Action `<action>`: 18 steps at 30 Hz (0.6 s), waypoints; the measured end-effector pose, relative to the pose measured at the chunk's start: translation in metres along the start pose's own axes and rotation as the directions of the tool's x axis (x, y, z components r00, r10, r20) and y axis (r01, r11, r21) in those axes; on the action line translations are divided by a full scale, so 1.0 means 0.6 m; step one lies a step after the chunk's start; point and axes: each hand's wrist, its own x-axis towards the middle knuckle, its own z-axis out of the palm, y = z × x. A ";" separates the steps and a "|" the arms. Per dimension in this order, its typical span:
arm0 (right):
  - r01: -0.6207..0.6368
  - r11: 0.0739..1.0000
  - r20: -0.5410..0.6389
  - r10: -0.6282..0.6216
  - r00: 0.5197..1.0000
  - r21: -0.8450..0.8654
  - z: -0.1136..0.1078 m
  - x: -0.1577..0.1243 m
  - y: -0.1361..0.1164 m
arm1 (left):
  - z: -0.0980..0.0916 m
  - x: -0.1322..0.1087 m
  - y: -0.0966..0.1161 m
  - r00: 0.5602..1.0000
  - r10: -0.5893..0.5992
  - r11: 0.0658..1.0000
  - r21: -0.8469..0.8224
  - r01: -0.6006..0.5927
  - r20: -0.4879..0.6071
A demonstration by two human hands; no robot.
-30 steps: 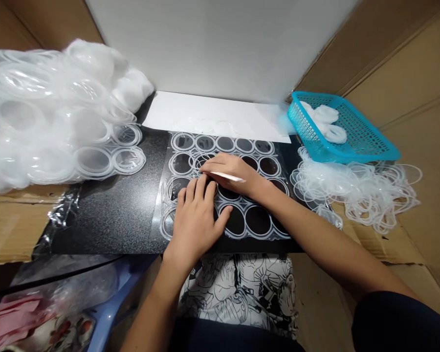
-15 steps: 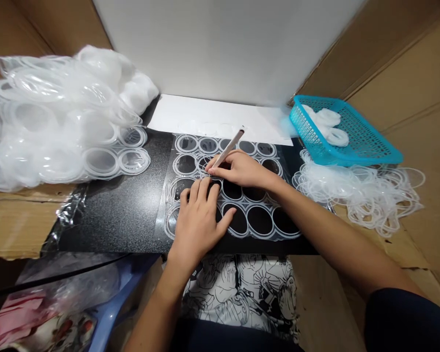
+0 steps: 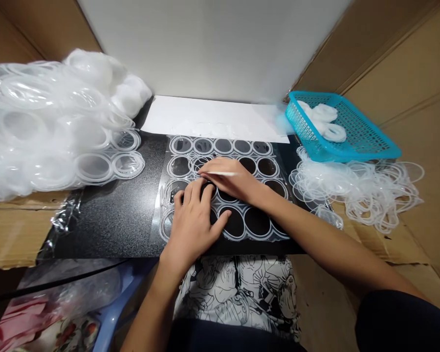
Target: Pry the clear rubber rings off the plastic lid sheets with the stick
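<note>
A clear plastic sheet with rows of white-rimmed rings lies on the black table. My left hand rests on its lower left part, palm down with the fingers and thumb apart. In my right hand is a slim white pen-like tool, pinched near its front end, its shaft now lying low across the hand. The tip is hidden by the fingers, close to a ring in the second row, just above the left fingertips. Some loose thin rings show there.
A big pile of clear ring sheets covers the left side. White paper lies behind the sheet. On the right a blue basket holds several white ring bundles. Loose clear ring scraps spread below the basket.
My right hand has rolled over, tipping the tool from steeply upright to nearly flat. The left hand stays on the sheet. The whole view has shifted slightly.
</note>
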 end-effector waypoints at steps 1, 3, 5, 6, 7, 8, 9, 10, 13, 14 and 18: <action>0.026 0.997 0.019 -0.024 1.000 -0.074 0.002 0.001 -0.001 | 0.000 0.000 -0.001 1.000 0.004 1.000 -0.003 -0.004 0.004; 0.033 0.980 0.043 -0.025 0.999 -0.198 0.002 0.007 -0.003 | -0.001 -0.001 -0.002 1.000 0.008 1.000 -0.003 -0.008 0.011; -0.004 0.964 0.005 0.005 1.000 -0.265 -0.004 0.020 -0.003 | -0.001 -0.001 -0.002 1.000 0.008 1.000 -0.003 -0.008 0.016; -0.024 0.960 -0.021 0.019 1.000 -0.278 -0.008 0.028 -0.001 | -0.001 -0.001 -0.002 1.000 0.009 1.000 -0.005 -0.008 0.017; -0.047 0.959 -0.049 0.034 0.998 -0.280 -0.013 0.036 0.000 | -0.001 -0.002 -0.002 1.000 0.010 1.000 -0.006 -0.010 0.018; -0.071 0.959 -0.076 0.052 0.996 -0.275 -0.017 0.044 0.002 | -0.001 -0.002 -0.002 1.000 0.013 1.000 -0.007 -0.012 0.019; -0.094 0.960 -0.096 0.071 0.993 -0.263 -0.021 0.052 0.004 | -0.001 -0.002 -0.002 1.000 0.015 1.000 -0.008 -0.015 0.019; -0.119 0.962 -0.111 0.094 0.989 -0.247 -0.025 0.059 0.005 | -0.001 -0.002 -0.002 1.000 0.018 1.000 -0.007 -0.018 0.020; -0.169 0.970 -0.115 0.150 0.982 -0.178 -0.036 0.073 0.008 | -0.001 -0.003 -0.002 1.000 0.019 1.000 -0.002 -0.019 0.016; -0.167 0.975 -0.094 0.154 0.984 -0.146 -0.040 0.075 0.008 | 0.000 -0.004 -0.002 1.000 0.018 1.000 0.000 -0.018 0.012; -0.170 0.985 -0.028 0.170 0.985 0.022 -0.063 0.061 0.013 | 0.003 -0.006 -0.003 1.000 0.021 1.000 0.010 -0.021 -0.010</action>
